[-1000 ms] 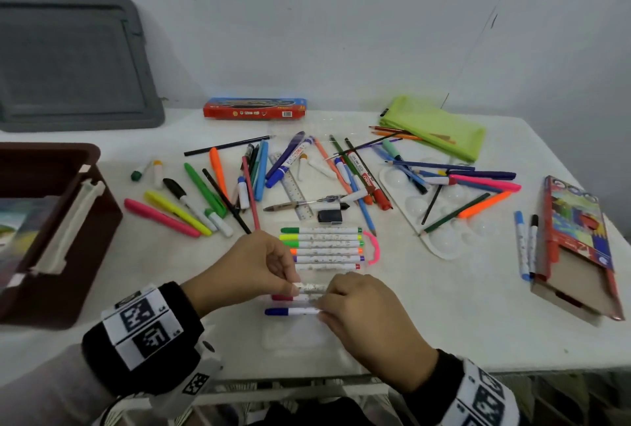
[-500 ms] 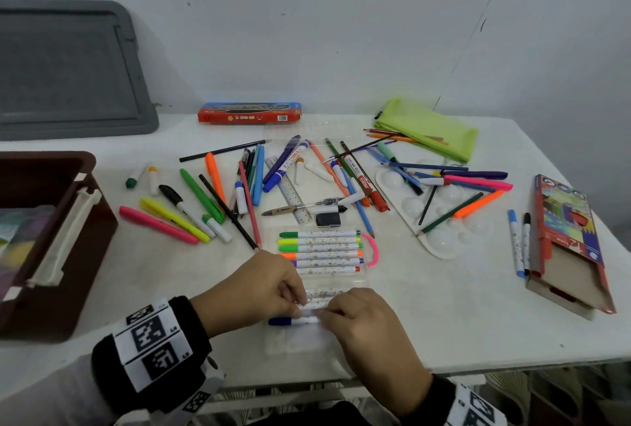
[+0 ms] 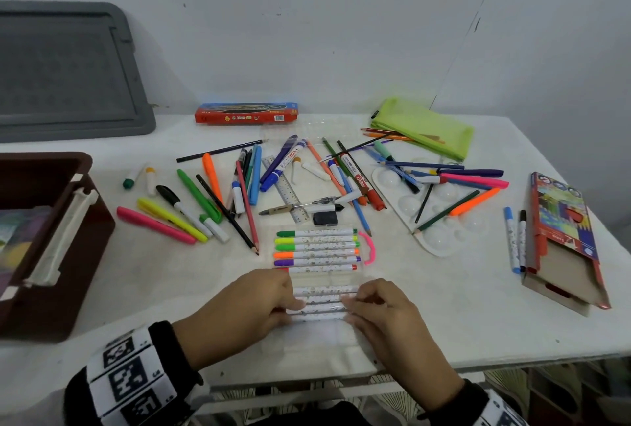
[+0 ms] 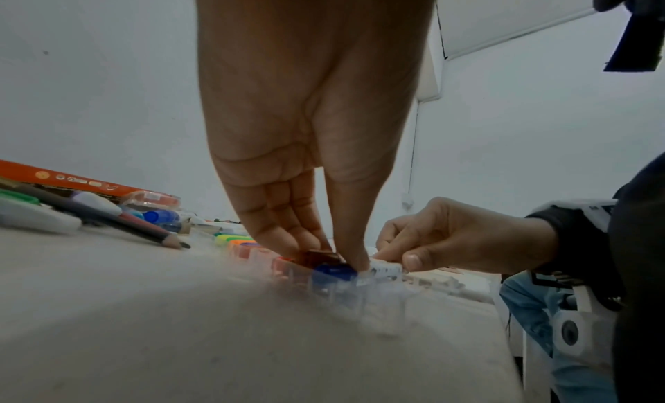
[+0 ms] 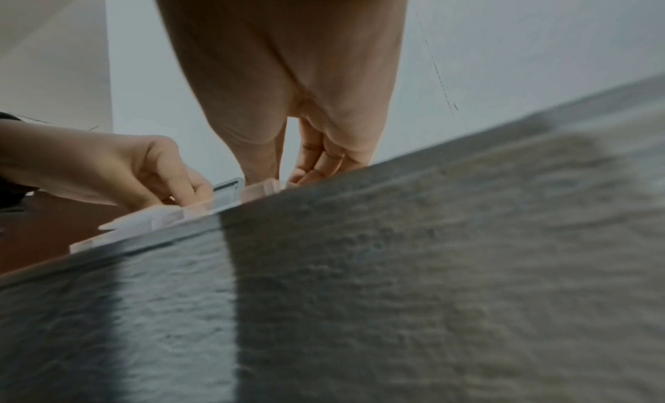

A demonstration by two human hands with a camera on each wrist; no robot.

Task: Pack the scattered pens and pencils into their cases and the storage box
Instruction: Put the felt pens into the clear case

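1. Hands at 6 o'clock on the white table (image 3: 461,316), both over a clear plastic marker case (image 3: 317,343) lying flat near the front edge.
2. Left hand (image 3: 246,306): fingers and thumb curled down, pinching the capped end of a white-barrelled marker (image 3: 321,310) at the case's left side. Left wrist view shows the thumb tip beside a blue cap (image 4: 334,271) and a dark red cap just behind it.
3. Right hand (image 3: 386,316): fingers curled, pinching the other end of the same marker at the case's right side.
4. Case contents: six markers (image 3: 317,249) lie side by side in the far half, caps to the left reading green, yellow, green, orange, purple, red; a pink loop handle (image 3: 370,248) sits at its right end. More white barrels lie between the two hands; their number cannot be told.
5. Loose pens and pencils (image 3: 273,183) spread from 10 to 2 o'clock, some lying across a white paint palette (image 3: 440,237) and a clear ruler (image 3: 290,193).
6. Brown storage box (image 3: 54,255) at 9 o'clock, open. Green pouch (image 3: 423,128) at 1 o'clock. Red pencil box (image 3: 246,113) at 12 o'clock by the wall. Colour pencil carton (image 3: 563,237) at 3 o'clock, sleeve partly slid out, two markers (image 3: 515,237) just beside it.
7. Grey lid (image 3: 68,70) leans on the wall at 10 o'clock.
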